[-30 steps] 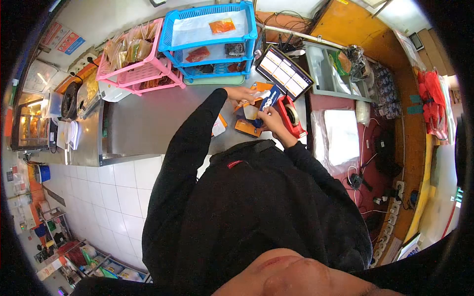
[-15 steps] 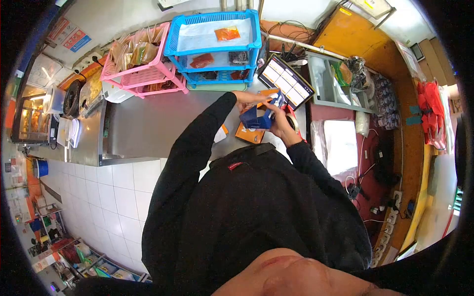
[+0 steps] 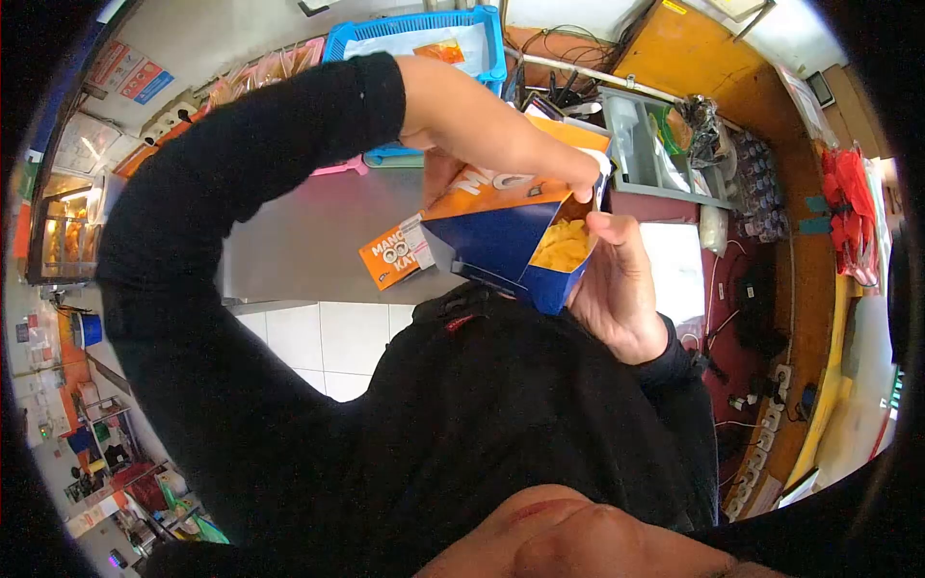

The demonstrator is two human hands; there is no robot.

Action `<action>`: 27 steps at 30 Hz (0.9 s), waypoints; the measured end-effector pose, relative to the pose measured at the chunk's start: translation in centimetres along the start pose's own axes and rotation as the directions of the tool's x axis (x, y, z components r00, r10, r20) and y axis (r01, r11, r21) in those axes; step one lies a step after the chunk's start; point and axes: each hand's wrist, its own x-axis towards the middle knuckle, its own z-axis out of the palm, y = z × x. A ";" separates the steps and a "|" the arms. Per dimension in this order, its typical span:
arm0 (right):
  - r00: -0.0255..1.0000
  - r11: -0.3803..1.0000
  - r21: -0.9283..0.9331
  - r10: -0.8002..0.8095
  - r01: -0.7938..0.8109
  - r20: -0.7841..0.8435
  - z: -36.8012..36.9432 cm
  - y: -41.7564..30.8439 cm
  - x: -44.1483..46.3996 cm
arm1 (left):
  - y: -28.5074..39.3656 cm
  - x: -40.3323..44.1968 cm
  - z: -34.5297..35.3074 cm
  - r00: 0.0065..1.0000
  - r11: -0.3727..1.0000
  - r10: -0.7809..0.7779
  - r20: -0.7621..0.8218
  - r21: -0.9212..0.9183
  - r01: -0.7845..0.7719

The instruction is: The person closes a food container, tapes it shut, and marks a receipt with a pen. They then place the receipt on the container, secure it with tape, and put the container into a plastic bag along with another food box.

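Close to my chest is an orange and blue cardboard food box [image 3: 491, 231], raised towards the camera and tilted with its open end facing right. Yellow food pieces [image 3: 561, 247] show inside the opening. My left hand [image 3: 501, 135] lies across the top of the box, with fingertips bent over the rim at the opening and the thumb side at its left end. From the right, my right hand [image 3: 624, 284] holds the lower corner, its thumb near the rim. The far side of the box is hidden. Left of it, a flat orange printed carton [image 3: 390, 255] rests on the metal counter [image 3: 303, 231].
Behind my left arm stand a blue basket rack [image 3: 489, 58] and a pink rack [image 3: 310, 53] with packets. A grey divided tray [image 3: 641, 164] sits at the back right. Red bags [image 3: 848, 212] hang at the far right, and several power sockets [image 3: 761, 443] line the right edge.
Both hands have brought the box up and closer to the camera, so its opening and the yellow pieces now show. My left arm has swung up and outward, covering the racks.
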 end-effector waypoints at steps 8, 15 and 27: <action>0.995 0.994 0.050 0.092 -0.094 0.042 -0.2 1.4 1.6 | -2.3 0.8 3.0 0.973 0.997 -0.057 -0.222 -0.057 0.046; 0.995 0.989 0.113 -0.100 0.098 0.006 -3.4 2.6 2.7 | -6.5 3.3 7.2 0.554 0.841 0.536 -0.637 0.463 -0.281; 0.998 0.985 0.164 -0.061 0.057 0.018 -5.3 4.6 2.8 | -6.9 10.5 9.0 0.077 0.656 0.742 -0.666 0.698 -0.287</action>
